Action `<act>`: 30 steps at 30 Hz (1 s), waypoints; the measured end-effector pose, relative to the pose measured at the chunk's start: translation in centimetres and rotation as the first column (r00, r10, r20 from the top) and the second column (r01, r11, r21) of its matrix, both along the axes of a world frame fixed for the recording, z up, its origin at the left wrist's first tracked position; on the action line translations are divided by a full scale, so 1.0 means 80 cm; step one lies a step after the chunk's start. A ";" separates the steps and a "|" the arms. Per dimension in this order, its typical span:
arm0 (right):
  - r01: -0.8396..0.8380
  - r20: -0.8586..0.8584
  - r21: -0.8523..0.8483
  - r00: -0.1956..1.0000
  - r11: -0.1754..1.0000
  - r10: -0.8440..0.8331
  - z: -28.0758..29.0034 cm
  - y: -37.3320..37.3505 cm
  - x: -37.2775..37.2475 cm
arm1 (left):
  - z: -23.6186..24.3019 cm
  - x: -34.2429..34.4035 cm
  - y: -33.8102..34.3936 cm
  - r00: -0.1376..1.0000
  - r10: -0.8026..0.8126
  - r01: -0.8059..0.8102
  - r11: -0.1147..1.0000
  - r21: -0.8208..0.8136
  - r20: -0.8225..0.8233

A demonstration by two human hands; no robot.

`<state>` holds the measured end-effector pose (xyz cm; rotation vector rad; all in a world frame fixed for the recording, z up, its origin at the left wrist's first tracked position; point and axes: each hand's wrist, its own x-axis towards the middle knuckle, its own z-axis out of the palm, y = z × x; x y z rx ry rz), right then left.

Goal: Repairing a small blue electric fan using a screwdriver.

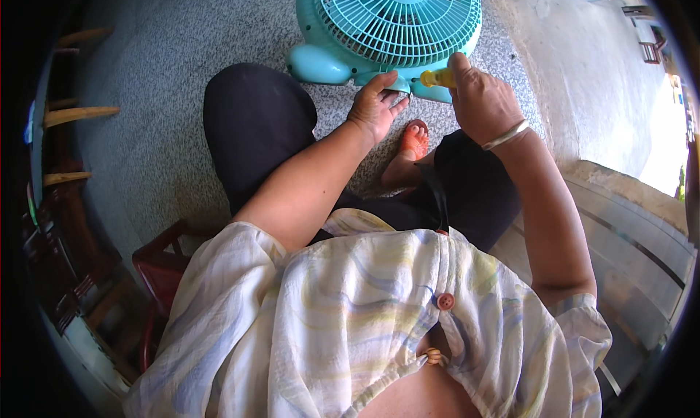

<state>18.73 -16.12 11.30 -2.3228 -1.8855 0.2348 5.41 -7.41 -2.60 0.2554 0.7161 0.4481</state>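
A turquoise fan point(397, 32) with a round slatted grille lies face up on the speckled floor in front of me. In my right hand point(485, 101) is a screwdriver with a yellow handle point(439, 77); its fingers are wrapped round the handle. The screwdriver points left, toward the near edge of the fan, and I cannot make out whether its tip sits in a screw. At that same edge my left hand point(375, 108) has its thumb over a turquoise lower part of the fan and its fingers partly spread beneath.
My dark-trousered knees point(259, 126) flank the work, with one foot in an orange sandal point(414, 141) between them. A dark red chair point(164, 261) shows at lower left, beside wooden furniture point(80, 115). On the right are a pale floor point(590, 75) and a low ledge point(634, 192).
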 end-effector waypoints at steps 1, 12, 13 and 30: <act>0.002 0.000 -0.002 1.000 1.000 -0.002 0.001 -0.001 -0.002 | 0.001 0.001 0.000 1.000 -0.010 0.010 1.000 0.007 0.007; 0.119 0.092 -0.078 0.989 0.990 -0.112 -0.004 0.013 -0.005 | 0.005 0.002 -0.002 1.000 -0.014 0.014 1.000 0.008 0.018; 0.274 0.028 -0.152 0.962 0.950 -0.273 0.000 0.016 -0.003 | 0.006 0.004 -0.002 1.000 -0.011 0.011 1.000 0.006 0.009; 0.232 -0.070 -0.330 0.961 0.915 -0.268 0.005 0.016 0.003 | 0.003 0.002 -0.002 1.000 -0.013 0.013 1.000 0.003 0.006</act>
